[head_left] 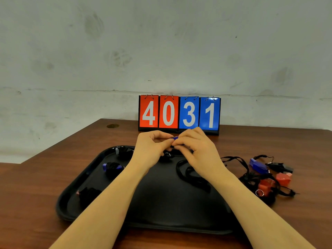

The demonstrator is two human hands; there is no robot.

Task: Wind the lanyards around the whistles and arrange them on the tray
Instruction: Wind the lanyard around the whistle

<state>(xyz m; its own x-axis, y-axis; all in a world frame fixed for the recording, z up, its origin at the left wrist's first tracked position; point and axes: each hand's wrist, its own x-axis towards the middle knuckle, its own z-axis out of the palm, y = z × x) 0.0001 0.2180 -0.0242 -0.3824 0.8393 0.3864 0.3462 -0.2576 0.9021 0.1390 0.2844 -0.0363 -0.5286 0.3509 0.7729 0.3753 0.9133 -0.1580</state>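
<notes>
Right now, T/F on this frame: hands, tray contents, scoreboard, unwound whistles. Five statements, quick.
1. Both hands, the left hand and the right hand, pinch one small blue plastic whistle. True.
2. The black plastic tray holds no wound whistles. False: wound bundles lie along its left side, among them a blue whistle wrapped in black lanyard.
3. The flip scoreboard reads 4031. True.
4. The unwound whistles with tangled lanyards lie left of the tray. False: they lie on the wooden table, right of the tray.
5. A loose black lanyard trails onto the tray below the right hand. True.
</notes>
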